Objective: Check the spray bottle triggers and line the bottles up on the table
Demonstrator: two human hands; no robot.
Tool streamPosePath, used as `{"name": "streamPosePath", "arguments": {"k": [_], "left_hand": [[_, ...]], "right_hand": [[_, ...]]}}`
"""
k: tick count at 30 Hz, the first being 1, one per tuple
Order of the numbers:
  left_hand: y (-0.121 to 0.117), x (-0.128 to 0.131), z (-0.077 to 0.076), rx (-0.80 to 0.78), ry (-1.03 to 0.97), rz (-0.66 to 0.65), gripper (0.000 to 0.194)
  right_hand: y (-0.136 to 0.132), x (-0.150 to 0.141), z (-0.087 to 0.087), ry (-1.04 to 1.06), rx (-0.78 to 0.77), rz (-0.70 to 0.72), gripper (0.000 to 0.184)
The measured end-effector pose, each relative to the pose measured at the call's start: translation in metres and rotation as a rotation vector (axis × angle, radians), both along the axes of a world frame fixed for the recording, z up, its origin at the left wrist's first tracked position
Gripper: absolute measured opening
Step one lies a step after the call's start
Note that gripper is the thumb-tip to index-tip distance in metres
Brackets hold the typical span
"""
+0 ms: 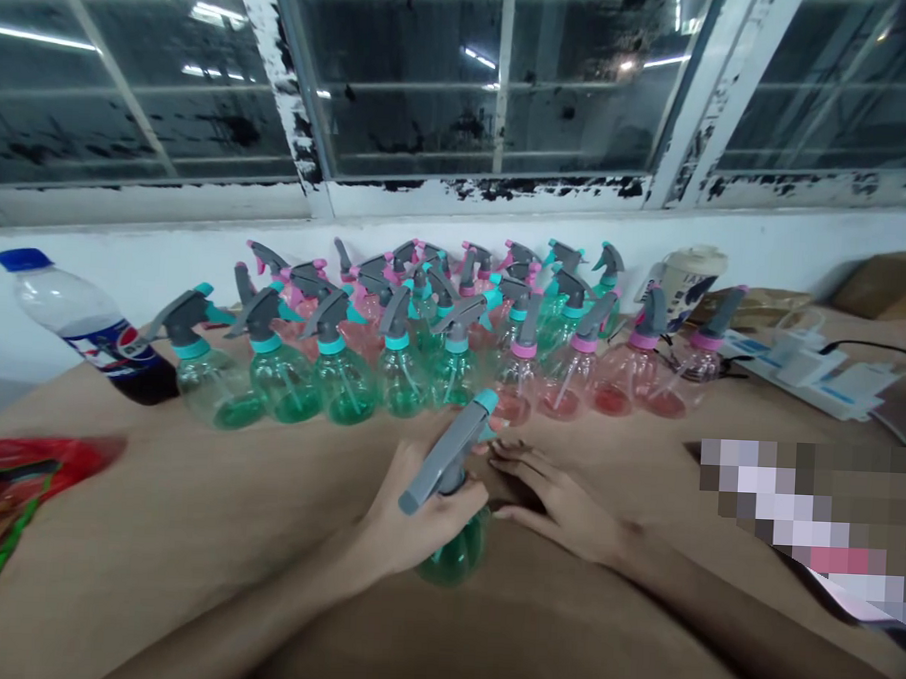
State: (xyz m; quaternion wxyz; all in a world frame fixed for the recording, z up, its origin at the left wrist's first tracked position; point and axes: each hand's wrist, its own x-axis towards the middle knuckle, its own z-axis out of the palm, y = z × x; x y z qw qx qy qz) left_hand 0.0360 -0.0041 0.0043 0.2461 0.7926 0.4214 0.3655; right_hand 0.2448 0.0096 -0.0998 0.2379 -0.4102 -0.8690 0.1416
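Observation:
My left hand [423, 508] is wrapped round the neck of a green spray bottle [455, 550] with a grey trigger head and turquoise nozzle. The bottle is near the front of the table, its head slanting up to the right. To the right of it, my right hand [558, 499] rests with fingers stretched out, holding nothing. Just beyond both hands is a front row of similar bottles: green ones with turquoise collars, such as a green-filled bottle [350, 390], and pink ones with pink collars, such as a pink bottle [612, 387]. Several more spray bottles crowd behind them.
At the left a Pepsi bottle [100, 339] leans, with a red and green packet [11, 500] nearer me. A paper cup [685, 280], a power strip [812, 375] with plugs and a cardboard box [886, 298] are at the right. A window [494, 81] is behind.

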Motion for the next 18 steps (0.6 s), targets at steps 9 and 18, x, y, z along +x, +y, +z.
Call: {"name": "streamPosePath", "arguments": {"k": [9,18], "left_hand": [[0.0004,-0.0006,-0.0058,-0.012,0.033,-0.006,0.015],[0.0007,-0.0014,0.0006,0.051,0.009,-0.065,0.009]], "right_hand": [[-0.0004,0.0020,-0.0064,-0.020,0.006,-0.006,0.053],[-0.0007,0.0030,-0.0078,0.010,0.023,-0.005,0.051]]}}
